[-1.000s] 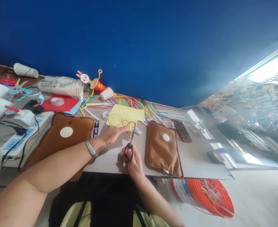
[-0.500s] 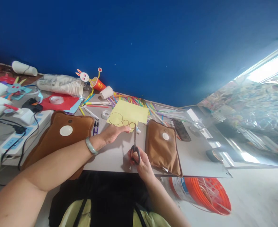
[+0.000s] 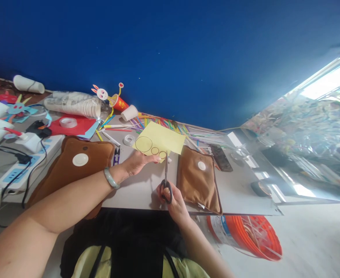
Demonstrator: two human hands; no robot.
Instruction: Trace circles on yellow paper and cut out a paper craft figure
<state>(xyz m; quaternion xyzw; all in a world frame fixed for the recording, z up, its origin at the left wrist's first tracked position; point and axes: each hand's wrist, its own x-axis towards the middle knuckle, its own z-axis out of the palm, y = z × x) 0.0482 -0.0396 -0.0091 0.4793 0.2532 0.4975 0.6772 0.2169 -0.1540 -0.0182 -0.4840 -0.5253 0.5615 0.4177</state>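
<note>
My left hand [image 3: 137, 163] pinches the lower edge of a yellow paper sheet [image 3: 164, 136], which is held up above the table. One large and two small circles are drawn along its lower left part. In my right hand [image 3: 174, 199] is a pair of scissors [image 3: 166, 187] with black handles, blades pointing away from me. The blade tips meet the paper's lower edge, just right of the rightmost small circle. Purple-handled snips [image 3: 116, 156] lie left of my left hand.
Brown pouches [image 3: 198, 179] [image 3: 74, 166] flank my hands. Colourful straws [image 3: 195, 135], a cup with a rabbit figure [image 3: 118, 103] and stacked cups [image 3: 74, 104] lie along the wall. A power strip [image 3: 32, 164] is at left, a phone [image 3: 221, 157] at right, a red bucket [image 3: 256, 235] below.
The yellow sheet has shifted slightly right and tilted a little in my left hand. The scissors remain at its lower edge, a touch lower in view.
</note>
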